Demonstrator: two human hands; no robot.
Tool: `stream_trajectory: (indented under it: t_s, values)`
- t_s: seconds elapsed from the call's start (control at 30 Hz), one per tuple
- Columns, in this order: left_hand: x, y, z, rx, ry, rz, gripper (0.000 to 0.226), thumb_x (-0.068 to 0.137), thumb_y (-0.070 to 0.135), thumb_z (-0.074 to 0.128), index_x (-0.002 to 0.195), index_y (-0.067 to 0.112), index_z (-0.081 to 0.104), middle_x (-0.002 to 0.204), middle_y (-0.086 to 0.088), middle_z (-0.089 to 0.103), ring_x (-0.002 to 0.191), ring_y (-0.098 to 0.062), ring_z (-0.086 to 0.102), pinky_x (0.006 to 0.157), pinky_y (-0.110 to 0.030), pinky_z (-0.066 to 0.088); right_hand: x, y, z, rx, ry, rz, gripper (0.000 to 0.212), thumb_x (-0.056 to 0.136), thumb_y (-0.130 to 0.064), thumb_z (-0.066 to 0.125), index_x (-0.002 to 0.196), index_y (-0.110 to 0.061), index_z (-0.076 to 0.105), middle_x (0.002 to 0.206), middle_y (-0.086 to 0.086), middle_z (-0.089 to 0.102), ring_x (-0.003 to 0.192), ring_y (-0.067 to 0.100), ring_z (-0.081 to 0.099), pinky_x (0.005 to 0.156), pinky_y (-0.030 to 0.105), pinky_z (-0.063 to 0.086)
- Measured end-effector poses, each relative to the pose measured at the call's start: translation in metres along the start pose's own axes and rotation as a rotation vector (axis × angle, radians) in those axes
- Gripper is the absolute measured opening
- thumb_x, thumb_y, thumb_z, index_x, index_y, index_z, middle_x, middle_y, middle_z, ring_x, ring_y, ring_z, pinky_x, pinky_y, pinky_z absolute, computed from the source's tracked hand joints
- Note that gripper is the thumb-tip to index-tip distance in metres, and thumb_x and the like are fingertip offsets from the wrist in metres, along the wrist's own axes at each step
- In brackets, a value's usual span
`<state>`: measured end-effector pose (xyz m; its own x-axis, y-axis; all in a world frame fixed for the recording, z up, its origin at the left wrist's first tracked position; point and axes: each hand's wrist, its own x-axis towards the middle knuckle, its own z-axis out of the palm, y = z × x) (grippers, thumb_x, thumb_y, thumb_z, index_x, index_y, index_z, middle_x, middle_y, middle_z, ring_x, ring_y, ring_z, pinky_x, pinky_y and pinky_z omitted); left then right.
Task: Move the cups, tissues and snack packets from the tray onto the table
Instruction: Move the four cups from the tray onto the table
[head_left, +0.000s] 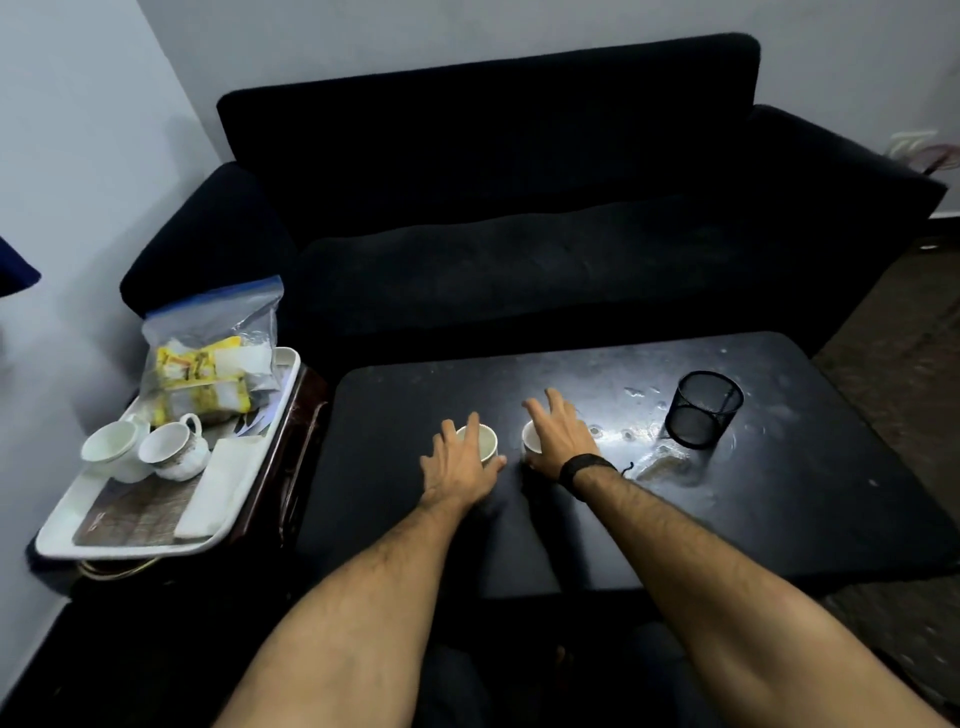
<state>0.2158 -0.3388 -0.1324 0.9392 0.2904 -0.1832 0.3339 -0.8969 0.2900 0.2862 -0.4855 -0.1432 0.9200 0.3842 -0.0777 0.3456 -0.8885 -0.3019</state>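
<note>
Two cups stand on the table (779, 519): the left hand (460, 462) lies over one cup (485, 441) with loose fingers, and the right hand (558, 434) covers the other cup (531, 439), fingers spread (I cannot tell if either really grips). On the tray (130, 545) remain two cups (174, 452), the tissues (218, 488) and the bag of snack packets (213, 364).

Left hand (460, 462) on a white cup (485, 441), right hand (558, 439) on another cup (531, 439), black table (779, 493), tray (62, 530) beside
</note>
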Motion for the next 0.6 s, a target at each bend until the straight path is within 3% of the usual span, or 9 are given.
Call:
stream_trajectory:
  t_s: [0.17,0.37,0.6]
  values:
    - [-0.01,-0.023,-0.026,0.005,0.136,-0.009,0.07,0.092,0.057,0.044,0.15,0.022,0.025,0.14,-0.012,0.037,0.125,-0.032,0.045,0.098,-0.052,0.041,0.0,-0.026,-0.022,-0.018,0.099,-0.008,0.069,0.079,-0.025,0.073,0.137,-0.015,0.036,0.151,0.015,0.024,0.13,0.036,0.041,0.097,0.045,0.049]
    - [-0.03,-0.095,-0.079,0.048,0.242,-0.097,0.068,0.093,0.05,0.048,0.149,0.017,0.028,0.143,-0.015,0.036,0.129,-0.034,0.045,0.101,-0.052,0.04,0.004,-0.109,-0.032,0.061,0.114,-0.091,0.061,0.081,-0.027,0.071,0.132,-0.014,0.04,0.146,0.012,0.029,0.128,0.035,0.041,0.091,0.047,0.05]
    - [-0.067,-0.206,-0.125,0.063,0.378,-0.253,0.06,0.093,0.044,0.05,0.144,0.015,0.036,0.143,-0.016,0.04,0.127,-0.035,0.048,0.101,-0.047,0.04,0.0,-0.245,-0.009,0.102,-0.013,-0.305,0.059,0.082,-0.028,0.069,0.132,-0.017,0.04,0.136,0.01,0.037,0.123,0.035,0.044,0.091,0.048,0.05]
